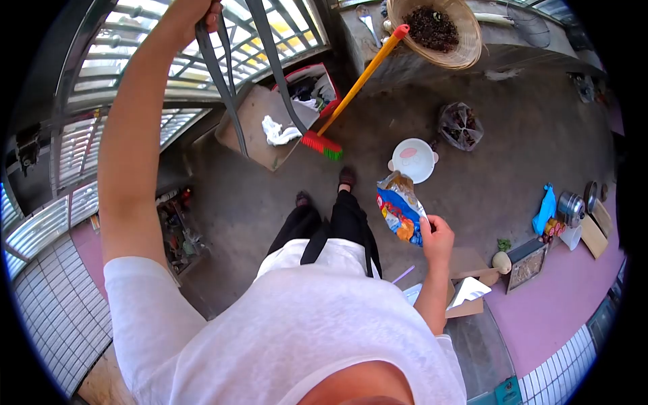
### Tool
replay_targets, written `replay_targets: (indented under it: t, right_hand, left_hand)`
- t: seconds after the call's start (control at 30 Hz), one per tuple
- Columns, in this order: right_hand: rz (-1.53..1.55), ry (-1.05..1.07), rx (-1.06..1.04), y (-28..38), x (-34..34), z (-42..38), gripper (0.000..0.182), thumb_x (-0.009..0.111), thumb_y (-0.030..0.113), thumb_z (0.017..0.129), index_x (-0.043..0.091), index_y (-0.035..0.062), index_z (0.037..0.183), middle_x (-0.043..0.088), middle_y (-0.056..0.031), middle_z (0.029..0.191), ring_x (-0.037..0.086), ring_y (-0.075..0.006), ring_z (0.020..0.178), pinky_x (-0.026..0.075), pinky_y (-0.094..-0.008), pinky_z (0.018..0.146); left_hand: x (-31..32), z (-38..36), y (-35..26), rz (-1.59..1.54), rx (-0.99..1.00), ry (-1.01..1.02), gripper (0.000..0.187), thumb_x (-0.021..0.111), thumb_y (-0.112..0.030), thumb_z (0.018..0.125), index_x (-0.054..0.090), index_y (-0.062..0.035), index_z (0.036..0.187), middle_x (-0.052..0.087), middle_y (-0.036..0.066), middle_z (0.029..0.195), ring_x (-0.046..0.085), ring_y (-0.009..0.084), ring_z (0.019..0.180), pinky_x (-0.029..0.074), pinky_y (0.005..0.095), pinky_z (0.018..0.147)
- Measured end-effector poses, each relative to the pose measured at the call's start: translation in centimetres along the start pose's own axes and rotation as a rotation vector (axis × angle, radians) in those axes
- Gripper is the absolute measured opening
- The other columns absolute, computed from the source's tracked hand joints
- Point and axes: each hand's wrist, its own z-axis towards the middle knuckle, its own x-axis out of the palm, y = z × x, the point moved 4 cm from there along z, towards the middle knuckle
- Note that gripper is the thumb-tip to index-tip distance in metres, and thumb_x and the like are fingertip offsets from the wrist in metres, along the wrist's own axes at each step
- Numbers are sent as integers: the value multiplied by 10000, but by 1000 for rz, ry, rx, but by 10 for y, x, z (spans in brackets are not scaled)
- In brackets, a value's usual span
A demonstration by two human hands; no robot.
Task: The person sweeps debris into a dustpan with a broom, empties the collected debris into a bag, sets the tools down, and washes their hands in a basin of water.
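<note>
My left hand (194, 20) is raised at the top left, its fingers curled around a long dark grey strap (219, 77). Another dark band (273, 64) hangs just to the right of it; their upper ends are out of view. In front of my body on the right, my right hand (437, 236) grips the edge of a blue, red and orange plastic packet (399, 210) with a silvery inside. Beyond the packet, a white basin (413, 160) with pink handles rests on the floor.
A broom (361, 84) leans against a ledge by a wicker basket (469, 40) of dark dried bits. Cardboard (253, 125) with crumpled white plastic lies near a red box (331, 91). A clear bag (461, 127) sits on the floor. Pots (572, 208) and an open carton (466, 307) stand right.
</note>
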Motion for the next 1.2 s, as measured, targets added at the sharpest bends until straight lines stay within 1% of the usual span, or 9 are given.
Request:
replay_targets:
  t: [0.2,0.33,0.4,0.43,0.53,0.6,0.8,1.0,1.2]
  right_hand:
    - [12,23,-34,-1,5,4,160,607,162,724,601,5,753,581,-111,669,554,-194,576,431,-287,552]
    - [0,11,-11,-6,10,2,160,606,169,724,601,12,752,581,-110,668,554,-200,577,432,-288,554]
    - [-17,35,-31,-8,11,5,163,604,181,721,602,21,752,581,-106,667,557,-204,582,434,-292,558]
    - [-4,21,-38,-9,12,8,163,604,181,721,602,21,752,581,-106,667,557,-204,582,434,-292,558]
    - [-26,25,-56,-14,10,5,169,594,167,743,598,-1,764,569,-71,618,514,-109,548,417,-254,530]
    - [-24,58,-6,-12,12,4,171,601,198,718,605,32,757,585,-110,678,565,-227,600,436,-309,566]
    - [-64,106,33,-40,38,5,195,586,232,724,605,40,753,592,-121,711,572,-268,643,443,-335,591]
    - [-73,115,100,-49,52,11,198,580,235,730,596,40,760,592,-125,713,572,-275,667,444,-346,608]
    - [-34,65,133,-73,78,36,204,573,236,740,590,39,790,595,-135,741,574,-287,696,445,-350,637]
  left_hand:
    - [10,11,53,58,38,-2,405,597,-393,748,414,-115,519,376,-15,432,393,82,367,340,228,370]
    - [-21,1,-3,23,18,-4,394,536,-314,805,384,-99,512,337,17,411,347,133,333,301,284,337]
    - [-10,1,29,138,148,33,412,583,-410,752,429,-108,518,366,-13,422,393,83,366,336,233,365]
    - [-4,5,54,241,52,27,429,569,-427,756,439,-103,507,376,-8,409,399,86,355,329,223,359]
    - [13,-2,57,81,33,-4,439,589,-414,735,461,-68,497,371,-3,375,440,110,347,350,217,389]
    - [-8,0,32,100,32,-8,424,602,-414,734,386,-140,492,337,-40,411,356,75,330,283,205,354]
    - [-16,-18,63,46,-62,-1,434,585,-402,758,371,-137,488,347,-28,420,353,71,346,290,210,352]
    - [-42,-36,31,44,-88,-72,384,581,-398,761,387,-144,548,323,-40,437,343,64,360,291,206,355]
    - [-55,-91,85,-26,-128,-123,379,509,-364,819,390,-95,579,334,1,457,353,101,363,326,244,358]
